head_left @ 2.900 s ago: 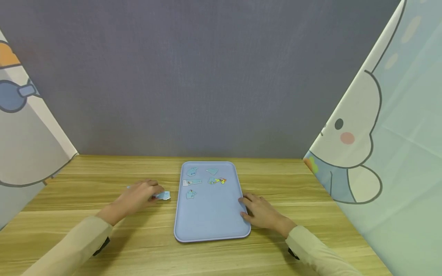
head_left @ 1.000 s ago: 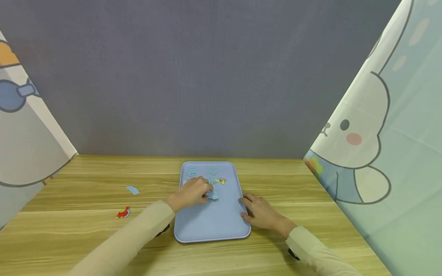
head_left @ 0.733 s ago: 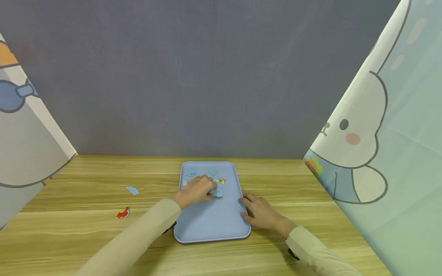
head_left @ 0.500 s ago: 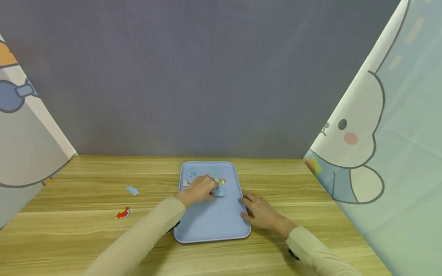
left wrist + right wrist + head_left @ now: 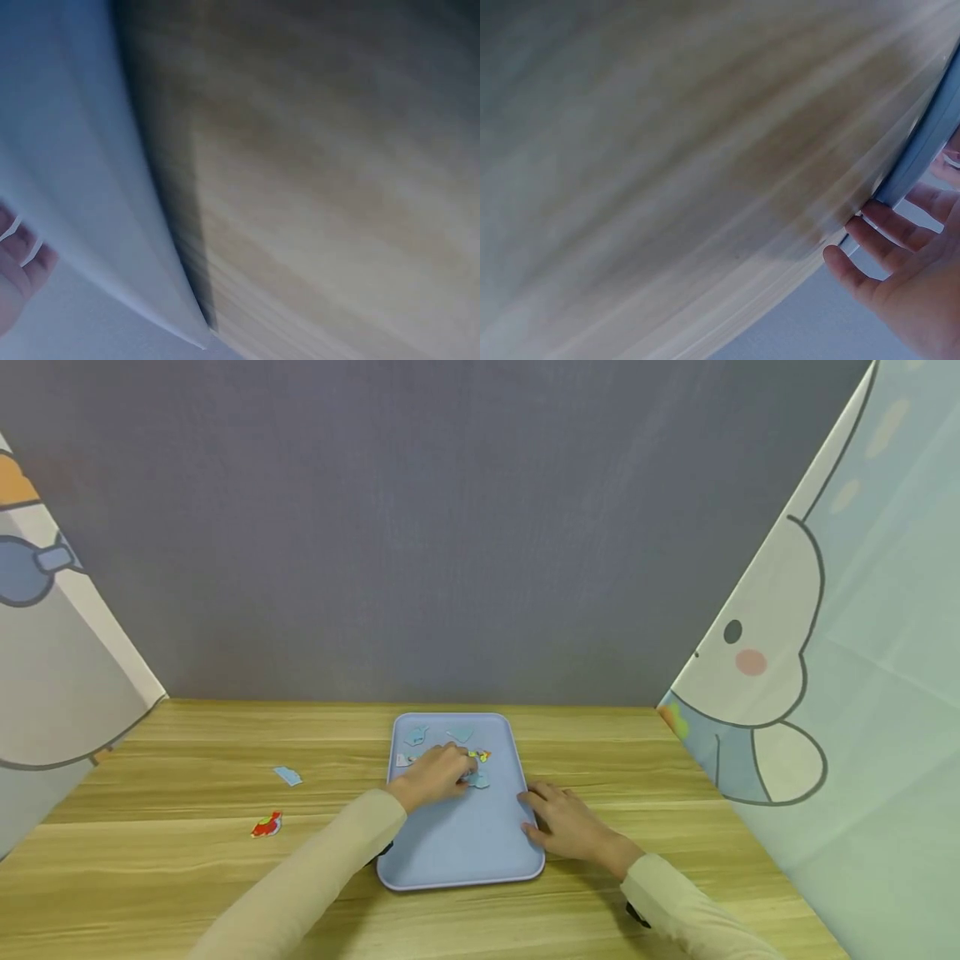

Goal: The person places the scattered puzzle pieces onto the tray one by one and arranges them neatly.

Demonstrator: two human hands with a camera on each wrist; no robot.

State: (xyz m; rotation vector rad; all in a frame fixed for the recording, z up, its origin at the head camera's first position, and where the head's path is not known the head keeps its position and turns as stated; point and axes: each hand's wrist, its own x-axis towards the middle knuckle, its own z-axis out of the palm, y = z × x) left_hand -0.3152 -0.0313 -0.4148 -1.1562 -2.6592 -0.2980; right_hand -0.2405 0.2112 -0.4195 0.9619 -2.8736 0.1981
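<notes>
In the head view, my left hand [image 5: 438, 774] is over the middle of the light-blue tray [image 5: 461, 847], its fingers curled at a pale-blue jigsaw puzzle piece [image 5: 478, 780]. The hand hides part of that piece. Just behind it lies a yellow-patterned piece [image 5: 482, 756], partly covered too. Two more pale-blue pieces [image 5: 416, 736] [image 5: 461, 735] lie near the tray's far edge, and a whitish one [image 5: 403, 760] shows left of my knuckles. My right hand [image 5: 566, 822] rests with relaxed fingers along the tray's right rim; the right wrist view shows those fingers [image 5: 881, 244] spread at the rim.
On the wooden table [image 5: 187, 893] left of the tray lie a pale-blue piece [image 5: 288, 775] and a red one [image 5: 267, 824]. A grey partition [image 5: 420, 535] stands behind the table, with cartoon-printed panels at both sides.
My left hand has carried the pale-blue piece from the table at left onto the tray, then shifted slightly right with it, next to the yellow-patterned piece. My right hand stays at the rim.
</notes>
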